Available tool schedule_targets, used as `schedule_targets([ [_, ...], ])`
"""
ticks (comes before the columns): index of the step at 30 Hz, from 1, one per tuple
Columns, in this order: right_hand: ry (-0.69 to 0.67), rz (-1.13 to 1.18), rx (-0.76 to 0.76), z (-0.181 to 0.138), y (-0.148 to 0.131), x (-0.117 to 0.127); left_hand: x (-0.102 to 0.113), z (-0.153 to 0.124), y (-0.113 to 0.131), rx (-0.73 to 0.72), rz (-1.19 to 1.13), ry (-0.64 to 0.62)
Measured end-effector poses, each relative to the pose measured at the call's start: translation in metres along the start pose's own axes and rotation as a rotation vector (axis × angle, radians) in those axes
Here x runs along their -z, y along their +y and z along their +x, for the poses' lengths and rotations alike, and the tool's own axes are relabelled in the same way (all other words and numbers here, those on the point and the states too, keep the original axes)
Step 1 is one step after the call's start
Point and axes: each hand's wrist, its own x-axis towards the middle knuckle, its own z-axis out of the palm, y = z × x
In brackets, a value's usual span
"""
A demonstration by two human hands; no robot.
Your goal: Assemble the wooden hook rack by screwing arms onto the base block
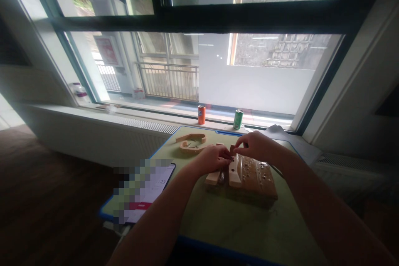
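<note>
Under a window (202,20) stands a table (212,220). On it a block (260,176) lies flat, likely to stay steady. The right hand (257,144) pinches a stick (232,149) near its far left; the left hand (215,158) is close, maybe steadying; I can't tell its grip.

2 arms (170,201) extended; left hand (215,158) near right hand (256,145), fingers (225,155) bent.

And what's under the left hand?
A pale wood piece pokes out from the left hand on its near side. What lies directly beneath the palm is covered, so I can't tell how far the piece runs under it.
</note>
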Motion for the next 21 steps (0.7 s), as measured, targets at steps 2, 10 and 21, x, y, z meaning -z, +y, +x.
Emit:
schedule_targets([
  [2, 0.013, -0.029, 0.024, 0.002, -0.002, -0.004, 0.001, 0.0, 0.001, 0.018, 0.016, 0.002],
  [10, 0.001, -0.12, 0.077, 0.007, -0.007, -0.025, 0.001, 0.001, -0.001, -0.006, 0.027, 0.007],
  [21, -0.042, -0.178, 0.081, 0.007, -0.009, -0.03, -0.001, 0.0, -0.002, -0.008, -0.037, 0.017],
])
